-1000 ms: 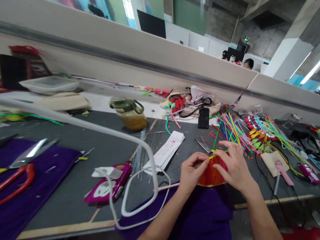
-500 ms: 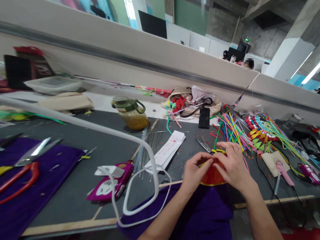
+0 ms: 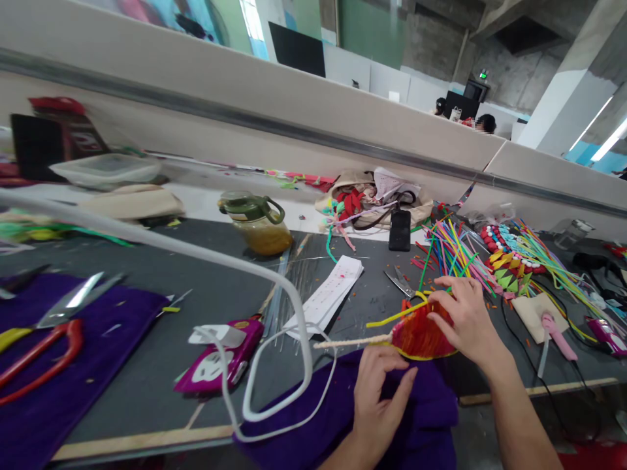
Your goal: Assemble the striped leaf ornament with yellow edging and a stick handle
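Note:
My right hand (image 3: 465,320) grips a red fan-shaped craft piece (image 3: 416,336) edged in yellow, with a pale stick handle (image 3: 350,341) pointing left and a yellow pipe cleaner (image 3: 392,316) jutting from its top. My left hand (image 3: 379,385) hovers with fingers apart over a purple cloth (image 3: 313,418) at the table's near edge, just below the stick and holding nothing. Small scissors (image 3: 399,282) lie just beyond the craft piece.
A white cable (image 3: 274,287) loops across the dark table. A magenta glue gun (image 3: 223,356), paper strips (image 3: 328,294), jar (image 3: 257,225), phone (image 3: 400,230), coloured straws (image 3: 455,251), red-handled shears (image 3: 44,326) and a second glue gun (image 3: 556,333) surround the hands. People sit far behind the partition.
My left hand let go of the red craft piece and dropped toward me over the purple cloth. The right hand turned the piece, so its stick handle and yellow pipe cleaner now show.

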`<state>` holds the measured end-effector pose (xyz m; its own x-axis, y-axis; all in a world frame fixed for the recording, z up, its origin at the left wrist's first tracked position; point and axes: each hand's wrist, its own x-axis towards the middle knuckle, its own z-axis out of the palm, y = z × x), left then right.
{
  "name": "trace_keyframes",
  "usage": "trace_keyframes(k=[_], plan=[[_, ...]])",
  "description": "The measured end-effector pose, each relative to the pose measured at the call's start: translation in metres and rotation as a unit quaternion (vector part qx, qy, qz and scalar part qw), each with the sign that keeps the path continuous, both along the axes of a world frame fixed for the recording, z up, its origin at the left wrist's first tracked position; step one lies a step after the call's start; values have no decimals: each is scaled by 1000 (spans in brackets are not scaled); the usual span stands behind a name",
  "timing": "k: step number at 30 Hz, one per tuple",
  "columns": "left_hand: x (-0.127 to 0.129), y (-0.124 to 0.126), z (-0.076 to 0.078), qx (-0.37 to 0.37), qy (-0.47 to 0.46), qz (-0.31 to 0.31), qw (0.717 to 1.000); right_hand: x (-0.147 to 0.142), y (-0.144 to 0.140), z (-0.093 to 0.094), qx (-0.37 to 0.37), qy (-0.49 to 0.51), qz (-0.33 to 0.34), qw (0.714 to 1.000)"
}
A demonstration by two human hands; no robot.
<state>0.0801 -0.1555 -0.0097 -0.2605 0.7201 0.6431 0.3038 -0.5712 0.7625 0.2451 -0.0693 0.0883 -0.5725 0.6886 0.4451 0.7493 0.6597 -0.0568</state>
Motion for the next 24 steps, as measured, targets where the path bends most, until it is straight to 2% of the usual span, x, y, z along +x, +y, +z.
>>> trace_keyframes(k=[2,5,7,10,12,14,19,21,24], plan=[[2,-6,-15,-97,-90,-4,991,4,0,0,-3,4,-2,1000],[6,-6,-27,-208,-245,-3,947,10,0,0,-6,11,-4,1000],[8,0,-25,-248,-345,-13,905,15,1,-1,-9,17,-6,1000],[12,16,-11,-269,-436,-75,855,21,1,-2,-16,26,-10,999],[14,27,-2,-283,-443,-131,841,24,1,-3,-20,33,-12,999],[17,38,4,-280,-436,-160,840,26,1,-4,-20,43,-13,999],[26,58,14,-256,-465,-169,831,36,6,-9,-4,88,-29,996],[27,63,23,-260,-470,-176,825,40,7,-12,10,112,-38,993],[22,69,42,-278,-440,-196,831,44,3,-16,26,147,-53,987]])
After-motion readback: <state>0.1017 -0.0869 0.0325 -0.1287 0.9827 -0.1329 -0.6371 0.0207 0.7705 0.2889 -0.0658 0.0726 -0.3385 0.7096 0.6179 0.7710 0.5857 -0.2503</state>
